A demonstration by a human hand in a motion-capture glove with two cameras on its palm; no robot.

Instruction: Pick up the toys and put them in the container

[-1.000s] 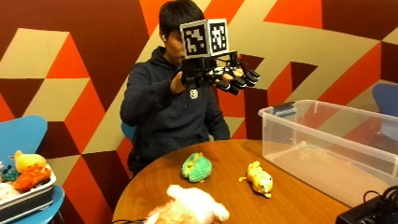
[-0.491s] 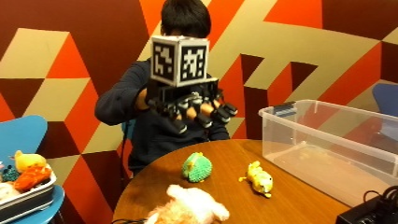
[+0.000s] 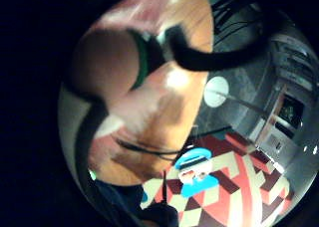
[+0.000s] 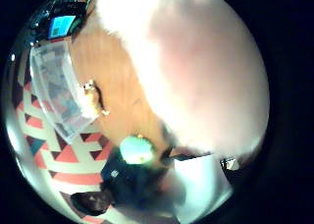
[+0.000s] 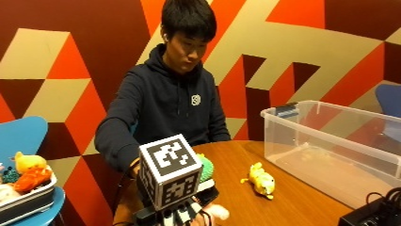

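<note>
- Bold red, brown and tan shapes are covering the wall behind a round wooden table (image 5: 294,197).
- At the table's near left edge, the gloved right hand (image 5: 181,214) is coming down over a fluffy white-and-pink plush toy (image 4: 196,71); whether its fingers are closing on it cannot be told.
- A yellow plush toy (image 5: 260,179) is lying near the clear plastic container (image 5: 332,141) at right.
- A green plush toy (image 5: 205,168) is sitting behind the hand.
</note>
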